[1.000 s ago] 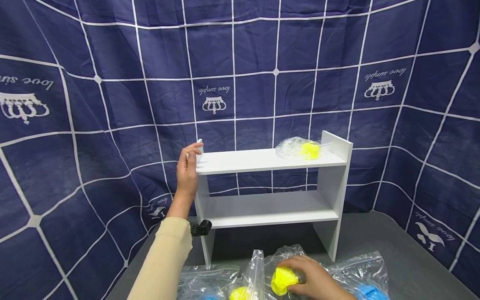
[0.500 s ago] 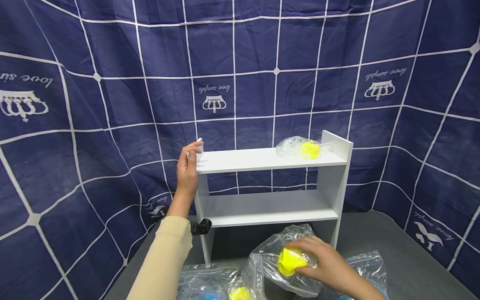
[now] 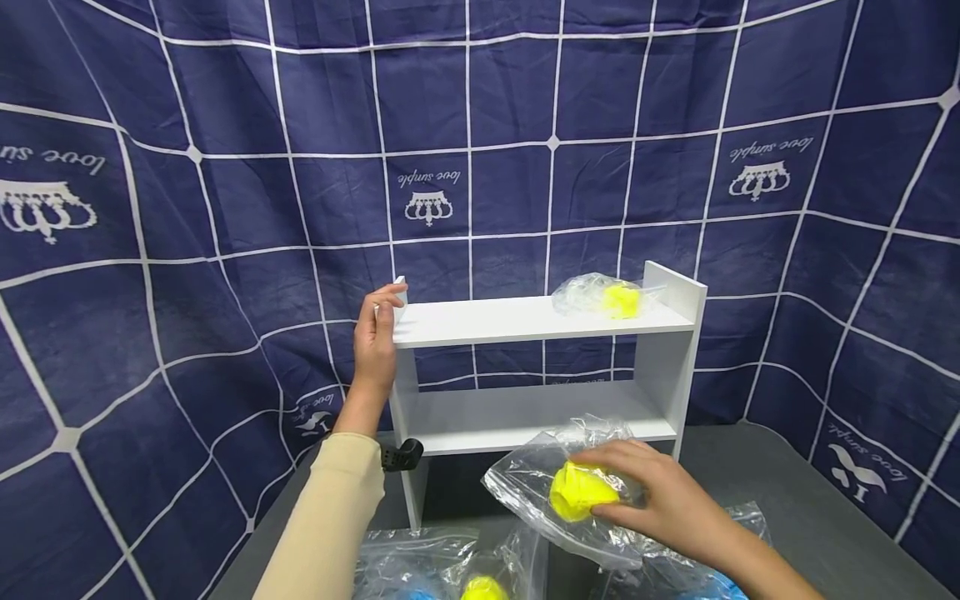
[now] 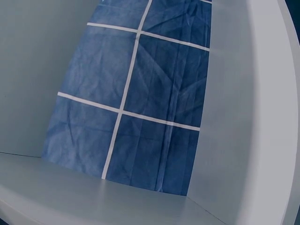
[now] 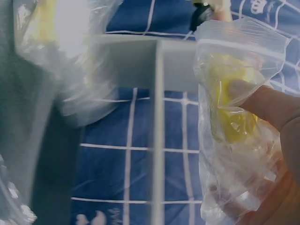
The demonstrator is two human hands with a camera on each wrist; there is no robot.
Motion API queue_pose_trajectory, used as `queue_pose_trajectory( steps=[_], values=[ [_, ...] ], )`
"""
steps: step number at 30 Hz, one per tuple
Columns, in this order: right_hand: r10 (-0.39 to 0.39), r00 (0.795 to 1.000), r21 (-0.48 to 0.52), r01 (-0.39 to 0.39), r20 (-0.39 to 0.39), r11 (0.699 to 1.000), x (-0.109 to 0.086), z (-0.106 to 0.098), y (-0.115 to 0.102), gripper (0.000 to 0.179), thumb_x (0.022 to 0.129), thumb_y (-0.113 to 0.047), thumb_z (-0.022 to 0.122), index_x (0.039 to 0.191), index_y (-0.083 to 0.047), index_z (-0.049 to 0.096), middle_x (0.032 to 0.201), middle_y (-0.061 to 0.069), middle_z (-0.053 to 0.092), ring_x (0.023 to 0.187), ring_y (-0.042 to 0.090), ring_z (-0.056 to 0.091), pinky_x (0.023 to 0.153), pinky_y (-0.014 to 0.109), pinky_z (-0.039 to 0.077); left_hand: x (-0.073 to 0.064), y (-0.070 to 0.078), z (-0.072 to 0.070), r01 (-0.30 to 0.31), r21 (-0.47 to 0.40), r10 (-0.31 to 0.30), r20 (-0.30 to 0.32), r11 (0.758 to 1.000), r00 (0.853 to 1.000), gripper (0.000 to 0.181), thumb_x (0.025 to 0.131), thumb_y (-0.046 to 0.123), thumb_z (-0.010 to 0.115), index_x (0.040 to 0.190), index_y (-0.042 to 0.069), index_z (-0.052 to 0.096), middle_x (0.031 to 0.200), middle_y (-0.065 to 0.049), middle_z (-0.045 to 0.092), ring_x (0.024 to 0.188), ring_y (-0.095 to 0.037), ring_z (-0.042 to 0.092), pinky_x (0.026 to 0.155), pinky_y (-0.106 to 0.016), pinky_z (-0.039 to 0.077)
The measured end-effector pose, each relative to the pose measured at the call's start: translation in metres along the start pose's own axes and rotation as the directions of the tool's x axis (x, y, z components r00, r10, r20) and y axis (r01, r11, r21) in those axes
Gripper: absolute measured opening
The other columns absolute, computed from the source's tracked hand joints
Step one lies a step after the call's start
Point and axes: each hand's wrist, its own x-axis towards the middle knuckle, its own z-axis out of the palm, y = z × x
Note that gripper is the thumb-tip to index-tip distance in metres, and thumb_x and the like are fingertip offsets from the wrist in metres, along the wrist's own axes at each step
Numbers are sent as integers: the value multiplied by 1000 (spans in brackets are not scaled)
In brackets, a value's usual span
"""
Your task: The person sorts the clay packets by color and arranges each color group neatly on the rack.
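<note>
At about five o'clock from the middle of the head view, a yellow item [image 3: 579, 493] inside a clear zip bag [image 3: 517, 487] is pinched by the right hand [image 3: 660, 487], the thumb being set on one side and the fingers on the other; in the right wrist view the thumb is seen pressed on the item through the plastic. The bag is held up off the dark counter [image 3: 817, 500], in front of a white shelf unit [image 3: 487, 321], and part of the unit's lower board is covered by it in the head view. Near nine o'clock, the top of the unit's end panel is gripped by the left hand [image 3: 375, 342], with the fingers bent over the edge; a black band [image 3: 402, 454] is worn at that wrist, below a cream sleeve [image 3: 322, 517]. At three o'clock, another clear bag [image 3: 573, 296] with a yellow piece [image 3: 622, 302] in it is seen lying on the top board, near the far end panel. Toward six o'clock, a yellow lump [image 3: 483, 588] and a patch of blue [image 3: 420, 594] are seen through clear plastic [image 3: 427, 546]; whether one bag is shared cannot be told. Between four and five o'clock, something blue [image 3: 716, 587] is partly hidden by the right forearm.
</note>
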Motion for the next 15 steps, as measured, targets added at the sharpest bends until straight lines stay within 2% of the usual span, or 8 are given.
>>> queue_pose_trajectory(
  steps=[5, 10, 15],
  values=[
    [-62, 995, -17, 61, -84, 998, 16, -21, -15, 61, 70, -34, 83, 126, -32, 60, 116, -19, 64, 104, 3, 59, 84, 28, 53, 0, 0, 1, 12, -8, -12, 11, 1000, 1000, 22, 100, 1, 34, 96, -15, 47, 124, -35, 54, 127, -17, 50, 111, -28, 31],
    [-76, 989, 7, 78, -131, 997, 36, -40, -25, 64, 70, -28, 84, 129, -27, 59, 121, -13, 65, 111, 4, 57, 92, 18, 48, 0, 0, 0, 16, -8, -16, 11, 1000, 1000, 21, 100, 2, 34, 96, -15, 47, 124, -36, 53, 129, -34, 47, 110, -28, 31],
    [-79, 975, 22, 86, -209, 996, 63, -57, -28, 63, 68, -21, 86, 125, -25, 61, 119, -10, 66, 111, 4, 57, 98, 11, 40, 0, 1, -1, 14, -4, -14, 10, 1000, 1000, 21, 100, 1, 34, 96, -15, 47, 124, -36, 53, 129, -43, 44, 110, -27, 31]
  ],
)
